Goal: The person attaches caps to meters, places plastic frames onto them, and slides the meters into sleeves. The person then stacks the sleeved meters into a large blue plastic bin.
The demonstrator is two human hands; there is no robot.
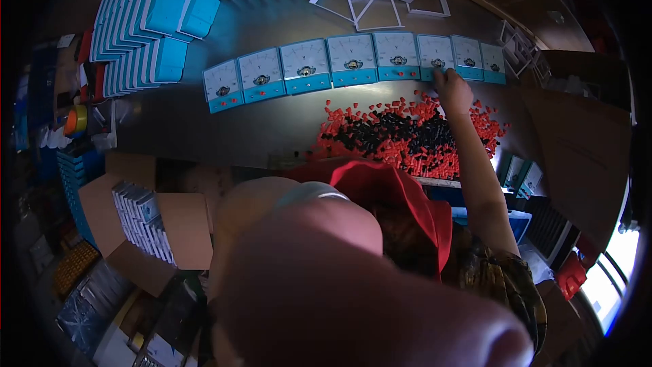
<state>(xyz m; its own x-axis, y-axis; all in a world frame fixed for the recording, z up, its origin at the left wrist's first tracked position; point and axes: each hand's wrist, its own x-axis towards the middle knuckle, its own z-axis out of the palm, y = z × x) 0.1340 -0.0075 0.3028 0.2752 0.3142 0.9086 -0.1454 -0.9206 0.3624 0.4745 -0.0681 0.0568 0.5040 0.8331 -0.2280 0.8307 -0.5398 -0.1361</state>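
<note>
A row of several white-and-teal panel meters (305, 61) lies across the metal table. My right hand (454, 92) has its fingers pinched together at the teal lower edge of a meter (435, 49) right of the row's middle; what they hold is hidden. Red dots show on the teal strips of some meters. Just below the row spreads a pile of small red caps (421, 156) and black caps (387, 132). Very close to the camera, my left hand (367, 285) appears as a large blurred shape; its fingers cannot be made out.
Stacked teal-and-white meters (159, 10) fill the table's back left. White rectangular frames (360, 0) lie behind the row, with more at the right. An open cardboard box (187, 224) holding meter parts stands lower left. Red cloth (407, 197) hangs at the table's near edge.
</note>
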